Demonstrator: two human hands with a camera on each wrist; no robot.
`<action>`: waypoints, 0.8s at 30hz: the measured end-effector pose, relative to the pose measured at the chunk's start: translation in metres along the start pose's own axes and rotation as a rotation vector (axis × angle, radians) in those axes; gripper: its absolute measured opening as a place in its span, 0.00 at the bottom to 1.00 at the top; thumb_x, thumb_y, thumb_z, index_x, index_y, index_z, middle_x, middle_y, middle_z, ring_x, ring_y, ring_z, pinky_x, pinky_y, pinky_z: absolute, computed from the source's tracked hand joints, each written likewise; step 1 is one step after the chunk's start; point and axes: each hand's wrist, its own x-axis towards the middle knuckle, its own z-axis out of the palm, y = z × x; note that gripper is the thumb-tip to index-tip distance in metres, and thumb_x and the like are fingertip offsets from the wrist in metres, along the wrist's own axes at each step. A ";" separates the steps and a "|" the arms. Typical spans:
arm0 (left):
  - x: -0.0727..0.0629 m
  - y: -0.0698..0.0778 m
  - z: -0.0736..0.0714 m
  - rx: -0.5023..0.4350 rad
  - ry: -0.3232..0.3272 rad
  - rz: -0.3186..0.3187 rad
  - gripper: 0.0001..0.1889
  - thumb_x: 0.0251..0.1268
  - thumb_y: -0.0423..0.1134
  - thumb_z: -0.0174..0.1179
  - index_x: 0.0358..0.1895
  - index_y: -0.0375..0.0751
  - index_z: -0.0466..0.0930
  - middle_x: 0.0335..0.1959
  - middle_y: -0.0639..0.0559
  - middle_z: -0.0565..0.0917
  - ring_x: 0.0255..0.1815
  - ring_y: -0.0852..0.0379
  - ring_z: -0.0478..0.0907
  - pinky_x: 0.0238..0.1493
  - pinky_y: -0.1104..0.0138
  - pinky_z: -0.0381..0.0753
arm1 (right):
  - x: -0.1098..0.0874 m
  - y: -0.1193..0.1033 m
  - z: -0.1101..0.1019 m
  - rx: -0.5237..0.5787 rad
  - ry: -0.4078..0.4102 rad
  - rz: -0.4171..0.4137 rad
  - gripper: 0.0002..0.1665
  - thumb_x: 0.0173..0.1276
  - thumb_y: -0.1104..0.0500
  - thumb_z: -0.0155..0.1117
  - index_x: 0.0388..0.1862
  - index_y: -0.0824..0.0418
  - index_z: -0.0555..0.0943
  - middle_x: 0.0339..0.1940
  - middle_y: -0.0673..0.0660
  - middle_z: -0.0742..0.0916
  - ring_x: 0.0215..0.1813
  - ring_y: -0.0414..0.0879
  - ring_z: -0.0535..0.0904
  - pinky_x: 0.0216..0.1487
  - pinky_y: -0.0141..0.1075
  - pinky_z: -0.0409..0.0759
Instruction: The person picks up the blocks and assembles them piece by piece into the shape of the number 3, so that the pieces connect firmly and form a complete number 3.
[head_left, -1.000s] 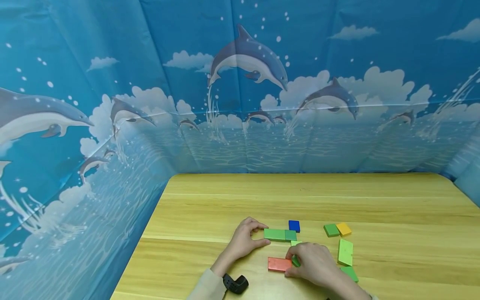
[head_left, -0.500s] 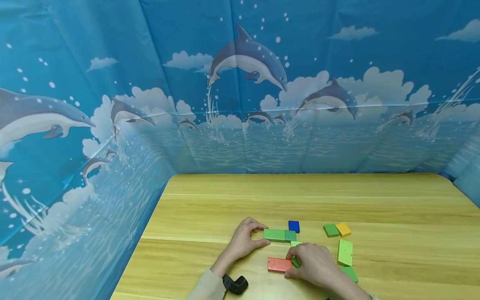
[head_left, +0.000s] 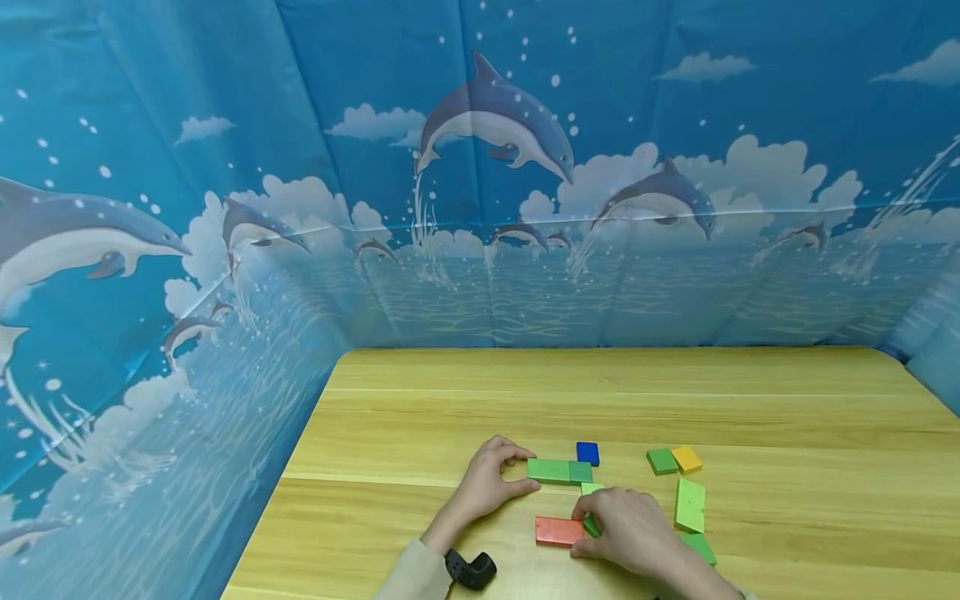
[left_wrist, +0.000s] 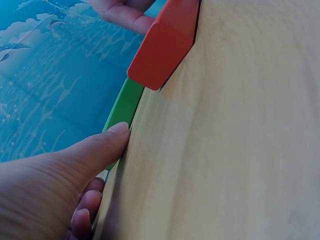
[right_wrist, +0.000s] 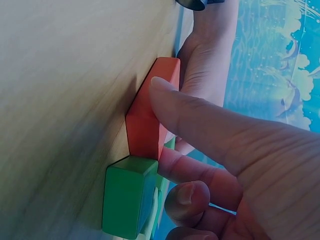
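At the left end of a long green block, my left hand pinches it between thumb and fingers; its thumb lies along the near side. A smaller dark green block butts against its right end. Nearer me, my right hand grips the right end of a red block, thumb on the near face and index finger on the far side. A green block stands right at the red block's end, mostly hidden by the hand in the head view. A light green block shows partly above my right fingers.
Behind the green row lies a small blue block. To the right are a green block touching a yellow one, a lime block and another green block. A dolphin-print curtain borders the wooden table.
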 end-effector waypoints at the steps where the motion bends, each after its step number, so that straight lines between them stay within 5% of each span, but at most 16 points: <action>1: 0.000 0.000 0.000 0.001 0.000 0.000 0.20 0.52 0.48 0.72 0.48 0.47 0.83 0.37 0.60 0.73 0.36 0.64 0.67 0.40 0.70 0.70 | 0.000 0.000 0.000 0.001 -0.001 0.000 0.18 0.45 0.39 0.76 0.30 0.47 0.83 0.15 0.38 0.68 0.18 0.34 0.61 0.19 0.33 0.60; 24: 0.000 0.001 0.002 -0.003 0.006 0.009 0.19 0.51 0.46 0.72 0.47 0.47 0.83 0.37 0.59 0.74 0.36 0.64 0.68 0.40 0.71 0.70 | -0.001 0.000 0.000 -0.007 -0.008 0.000 0.19 0.43 0.40 0.77 0.30 0.47 0.83 0.15 0.39 0.68 0.18 0.35 0.61 0.20 0.33 0.58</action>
